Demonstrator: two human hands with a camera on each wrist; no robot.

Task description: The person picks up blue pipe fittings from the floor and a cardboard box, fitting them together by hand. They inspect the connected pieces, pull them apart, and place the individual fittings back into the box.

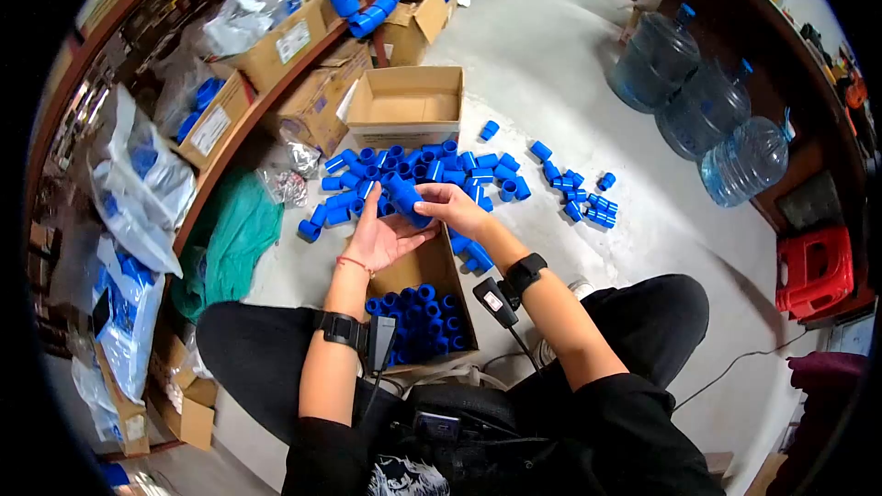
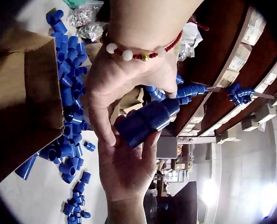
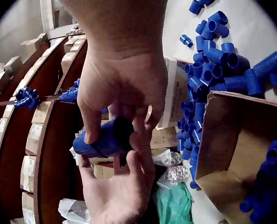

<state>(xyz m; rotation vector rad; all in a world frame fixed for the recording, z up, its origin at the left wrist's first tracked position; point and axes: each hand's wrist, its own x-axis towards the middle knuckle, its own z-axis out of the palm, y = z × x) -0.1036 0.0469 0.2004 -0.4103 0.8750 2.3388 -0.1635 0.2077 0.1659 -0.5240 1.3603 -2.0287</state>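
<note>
A blue plastic pipe fitting (image 1: 404, 199) is held between both hands, above the front of the pile. Its stepped shape, narrower at one end, shows in the left wrist view (image 2: 147, 122). My right hand (image 1: 454, 208) grips it from the right, thumb on its side (image 3: 124, 88). From below and left, my left hand (image 1: 386, 237) holds it between thumb and fingers, the palm turned up. Beneath the hands stands an open cardboard box (image 1: 449, 268) with many blue fittings (image 1: 418, 317) in its near part.
Loose blue fittings (image 1: 349, 197) lie heaped beyond the box, and more (image 1: 588, 197) are scattered to the right. Behind the heap stands another open carton (image 1: 404, 96). Shelves with cartons (image 1: 280, 50) line the left; large water bottles (image 1: 703, 110) and a red stool (image 1: 815, 271) stand right.
</note>
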